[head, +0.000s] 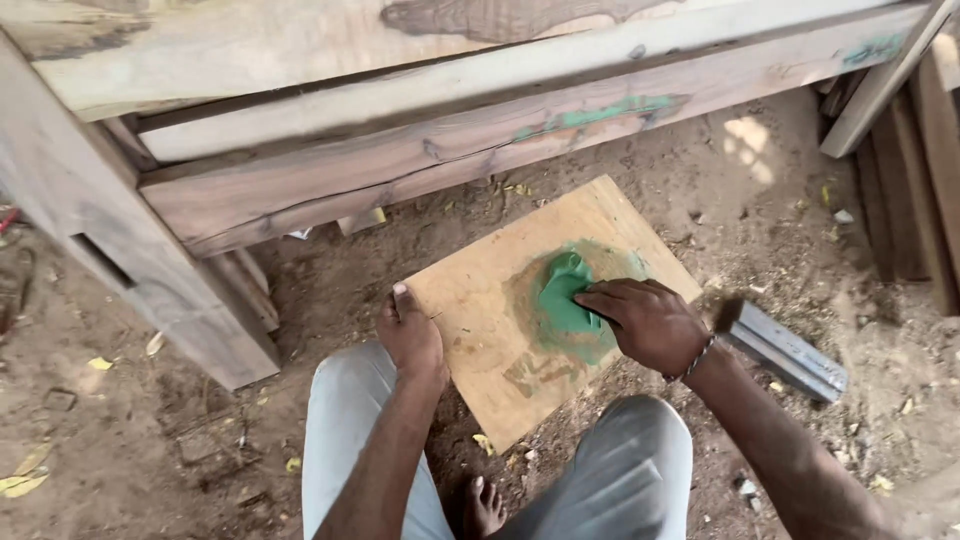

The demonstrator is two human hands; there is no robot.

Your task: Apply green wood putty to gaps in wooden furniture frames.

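Two hands on the plywood board (480, 300), which lies flat on the dirt floor (150, 440). Left hand (410, 335) rests at the board's left edge, thumb on the wood, gripping nothing. Right hand (650, 322) is closed over the green putty (565, 300) at board centre. Metal bar (790, 350) just right of board; wooden frame (420, 150) behind it.

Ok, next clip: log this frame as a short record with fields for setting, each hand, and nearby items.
setting: dirt ground beside a wooden frame
left hand: rests on the edge of the plywood board
right hand: fingers pressed into green paste on the board
nearby: metal bar on the ground to the right
paste elsewhere: green smears on the frame
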